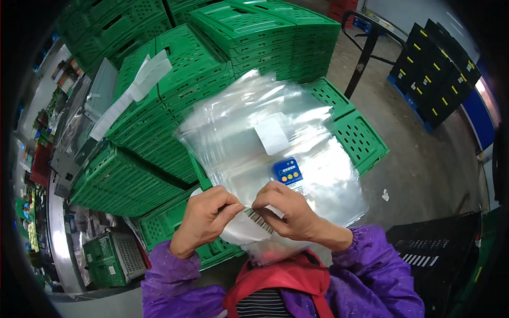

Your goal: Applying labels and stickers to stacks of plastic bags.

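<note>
A stack of clear plastic bags (234, 139) lies fanned out over green crates before me. The top bag bears a blue and white label (287, 170), and a blank white label (272, 134) shows farther up. At the near end of the stack my left hand (208, 218) and my right hand (288, 212) nearly meet, fingertips pinched. Between them is a piece of white label paper (245, 229), partly covered by the fingers. Both hands seem to grip its upper edge. A striped dark strip shows beside the right fingers.
Stacked green folded plastic crates (191, 59) rise beyond and to the left. A strip of white label backing (113, 117) trails over them. A pallet-truck handle (362, 55) stands at the upper right, near black crates (435, 71) on a blue pallet. More black crates (429, 242) are at lower right.
</note>
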The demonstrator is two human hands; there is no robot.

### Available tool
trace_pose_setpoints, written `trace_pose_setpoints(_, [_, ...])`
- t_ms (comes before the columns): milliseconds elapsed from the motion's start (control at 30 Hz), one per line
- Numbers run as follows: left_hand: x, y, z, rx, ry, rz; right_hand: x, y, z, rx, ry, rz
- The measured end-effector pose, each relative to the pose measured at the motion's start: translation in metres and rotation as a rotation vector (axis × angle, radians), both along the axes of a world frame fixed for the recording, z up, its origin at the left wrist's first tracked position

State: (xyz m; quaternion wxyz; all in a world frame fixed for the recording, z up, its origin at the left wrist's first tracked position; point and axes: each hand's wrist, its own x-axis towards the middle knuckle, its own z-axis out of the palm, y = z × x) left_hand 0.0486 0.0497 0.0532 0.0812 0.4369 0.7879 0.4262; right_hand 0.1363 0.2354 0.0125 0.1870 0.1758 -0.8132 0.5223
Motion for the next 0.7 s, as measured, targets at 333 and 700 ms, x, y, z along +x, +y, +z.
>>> trace_pose_setpoints(333, [-0.017, 0.003, -0.034, -0.094, -0.154, -0.037, -0.048, 0.078, -0.052, -0.324, -0.570, -0.321])
trace_pose_setpoints(700, [-0.031, 0.023, -0.106, -0.020, -0.333, -0.088, -0.057, 0.063, -0.087, 0.211, -0.354, -0.621])
